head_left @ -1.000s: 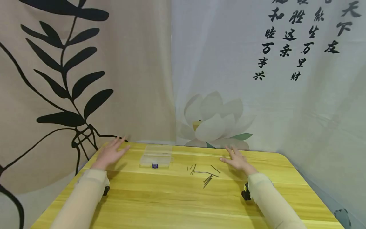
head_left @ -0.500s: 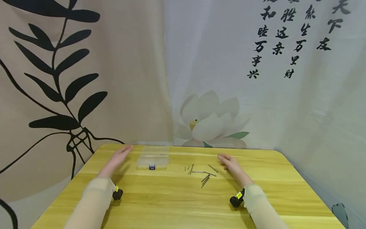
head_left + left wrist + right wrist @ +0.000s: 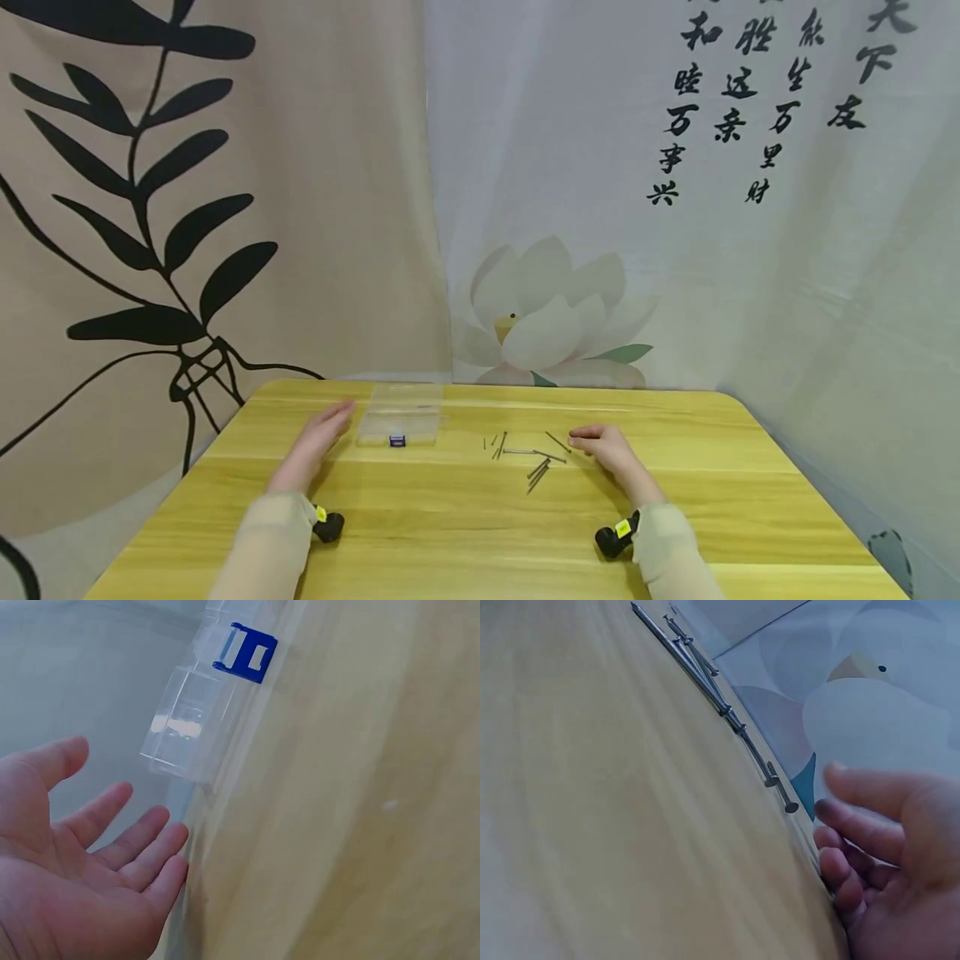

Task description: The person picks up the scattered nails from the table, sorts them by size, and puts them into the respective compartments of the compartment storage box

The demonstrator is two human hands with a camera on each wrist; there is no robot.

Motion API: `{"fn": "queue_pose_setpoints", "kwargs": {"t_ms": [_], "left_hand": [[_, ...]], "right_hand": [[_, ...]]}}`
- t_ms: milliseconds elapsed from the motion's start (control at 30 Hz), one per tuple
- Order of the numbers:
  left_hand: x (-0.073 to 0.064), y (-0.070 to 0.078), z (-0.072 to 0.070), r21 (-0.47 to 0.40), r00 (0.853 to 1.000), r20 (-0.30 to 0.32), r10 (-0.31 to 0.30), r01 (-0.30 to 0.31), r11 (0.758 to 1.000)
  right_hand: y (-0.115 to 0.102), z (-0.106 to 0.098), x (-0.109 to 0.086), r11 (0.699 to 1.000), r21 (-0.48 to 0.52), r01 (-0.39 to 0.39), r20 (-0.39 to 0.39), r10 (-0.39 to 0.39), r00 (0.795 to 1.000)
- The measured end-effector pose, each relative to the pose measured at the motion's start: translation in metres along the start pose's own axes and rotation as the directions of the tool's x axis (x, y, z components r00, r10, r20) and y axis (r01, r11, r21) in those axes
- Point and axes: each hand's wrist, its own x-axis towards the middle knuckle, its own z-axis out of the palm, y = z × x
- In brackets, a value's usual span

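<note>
- Left hand [image 3: 317, 440]: palm and fingers extended, slightly spread; its grip is wide and empty, just to the left of the box [image 3: 411, 427], apart from it.
- The box is smooth, clear plastic, rectangular, glinting along its edges, with a squared, slotted blue latch [image 3: 397, 441] at its front. It lies near the far edge of the tabletop [image 3: 450, 517].
- Right hand [image 3: 611, 451]: fingers loosely bent, a gap between thumb and forefinger; its grip is empty, just beside the nails [image 3: 701, 675].
- The nails are slim grey metal with flat round heads, long and short, some overlapping, scattered between the box and that hand.
- The tabletop is yellow, streaked with wood grain, round-cornered.
- Cloth [image 3: 360, 208] behind: softly creased, printed with dark leaves.
</note>
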Motion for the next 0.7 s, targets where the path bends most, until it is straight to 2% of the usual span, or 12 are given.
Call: {"fn": "queue_pose_setpoints", "kwargs": {"t_ms": [133,300,400,600,700], "left_hand": [[0.000,-0.003,0.005,0.055,1.000,0.001,0.011,-0.011,0.998],[0.002,-0.004,0.011,0.154,0.997,0.060,0.050,-0.059,0.986],[0.004,-0.004,0.013,0.190,0.995,0.087,0.053,-0.069,0.979],[0.005,-0.003,0.015,0.234,0.995,0.082,0.049,-0.067,0.970],[0.008,-0.002,0.016,0.262,0.994,0.083,0.068,-0.088,0.961]], "right_hand": [[0.002,0.002,-0.004,1.000,-0.023,0.002,-0.002,-0.002,1.000],[0.002,0.003,-0.004,0.999,-0.039,0.013,-0.015,-0.014,1.000],[0.000,0.003,-0.006,0.998,-0.060,0.018,-0.012,-0.018,1.000],[-0.002,0.006,-0.006,0.994,-0.099,0.049,-0.014,-0.051,0.999],[-0.003,0.006,-0.006,0.993,-0.106,0.054,-0.023,-0.057,0.998]]}}
